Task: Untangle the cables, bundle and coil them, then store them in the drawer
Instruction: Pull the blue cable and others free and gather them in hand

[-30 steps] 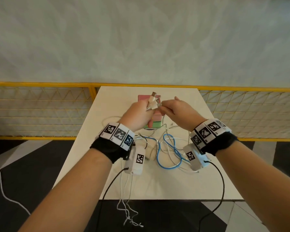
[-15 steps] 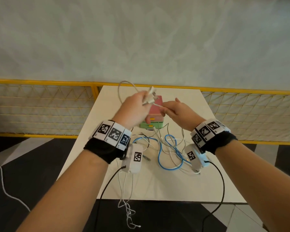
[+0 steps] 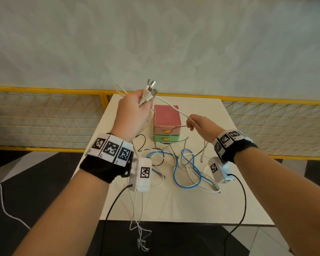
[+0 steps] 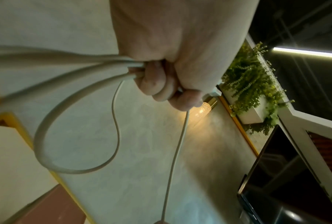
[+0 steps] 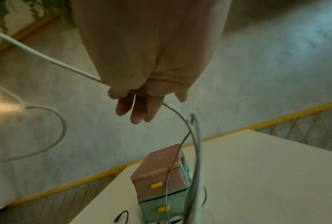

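A: What does the left hand [image 3: 135, 112] hold?

B: It is raised above the far left part of the pale rectangular table [image 3: 220, 204], and its fingers are curled tightly around a bunch of thin white cables with metal plugs [image 3: 149, 90]. The plugs stick up out of the fist. In the left wrist view, loops of the white cables hang below the closed fingers [image 4: 155, 84].

A: And the right hand [image 3: 201, 126]?

B: It is lower, to the right of the small drawer box with a pink top part and a green bottom part [image 3: 167, 124]. Thumb and forefinger pinch one white cable strand [image 3: 174, 107] that runs stretched from the left hand, passing over the top of the box. The other fingers [image 5: 140, 110] are loosely extended.

A: Where are the remaining cables?

B: A tangled pile lies on the table in front of the box, between the two wrists: a light blue cable in loops [image 3: 187, 168], a thin black cable [image 3: 142, 143], and some grey and white ones. Some white strands hang over the near table edge [image 3: 139, 235].

A: Are the drawers open?

B: Both, with their yellow handles [image 3: 167, 131], look closed. Thin strands cross in front of them.

A: What is around?

B: A yellow mesh fence [image 3: 44, 117] behind the table and a grey wall [image 3: 155, 43].
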### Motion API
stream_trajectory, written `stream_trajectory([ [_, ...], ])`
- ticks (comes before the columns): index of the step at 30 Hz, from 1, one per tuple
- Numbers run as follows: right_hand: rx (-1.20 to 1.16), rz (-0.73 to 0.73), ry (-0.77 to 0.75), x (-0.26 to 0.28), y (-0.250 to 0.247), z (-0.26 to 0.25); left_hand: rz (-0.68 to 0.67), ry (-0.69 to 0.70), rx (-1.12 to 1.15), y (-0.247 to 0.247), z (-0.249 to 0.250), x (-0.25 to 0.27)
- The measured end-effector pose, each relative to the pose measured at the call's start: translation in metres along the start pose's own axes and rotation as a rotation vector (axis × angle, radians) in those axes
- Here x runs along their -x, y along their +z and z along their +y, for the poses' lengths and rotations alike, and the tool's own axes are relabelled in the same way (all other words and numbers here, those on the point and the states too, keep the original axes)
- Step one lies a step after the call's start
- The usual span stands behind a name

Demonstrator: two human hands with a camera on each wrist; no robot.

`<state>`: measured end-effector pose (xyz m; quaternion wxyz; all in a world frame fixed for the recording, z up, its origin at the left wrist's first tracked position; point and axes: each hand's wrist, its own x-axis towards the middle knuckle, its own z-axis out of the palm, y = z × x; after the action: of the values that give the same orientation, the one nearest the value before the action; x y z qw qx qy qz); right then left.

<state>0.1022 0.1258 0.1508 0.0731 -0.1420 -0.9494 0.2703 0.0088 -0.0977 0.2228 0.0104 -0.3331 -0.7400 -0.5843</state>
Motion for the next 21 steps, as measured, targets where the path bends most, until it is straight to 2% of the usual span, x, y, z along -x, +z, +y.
stream_trajectory([
  [5,-0.024,0.012,0.091,-0.001,0.005,0.014,0.090,-0.015,0.134,-0.004,0.003,0.004],
  [9,0.019,0.009,0.104,-0.001,0.009,0.035,0.074,0.009,0.138,-0.010,0.007,0.006],
  [12,0.042,0.085,0.097,-0.002,0.001,0.034,0.049,-0.014,0.070,-0.009,0.001,0.007],
  [15,0.215,0.158,0.068,-0.002,-0.007,0.036,0.024,-0.045,-0.035,-0.010,-0.009,0.008],
  [17,0.391,0.138,0.056,0.000,-0.012,0.036,0.080,-0.064,-0.035,-0.011,-0.011,0.008],
  [19,0.457,0.117,0.080,0.005,-0.015,0.035,0.144,-0.043,-0.003,-0.012,-0.007,0.008],
  [21,0.510,0.063,0.123,0.010,-0.014,0.033,0.152,-0.004,0.029,-0.010,-0.001,0.009],
])
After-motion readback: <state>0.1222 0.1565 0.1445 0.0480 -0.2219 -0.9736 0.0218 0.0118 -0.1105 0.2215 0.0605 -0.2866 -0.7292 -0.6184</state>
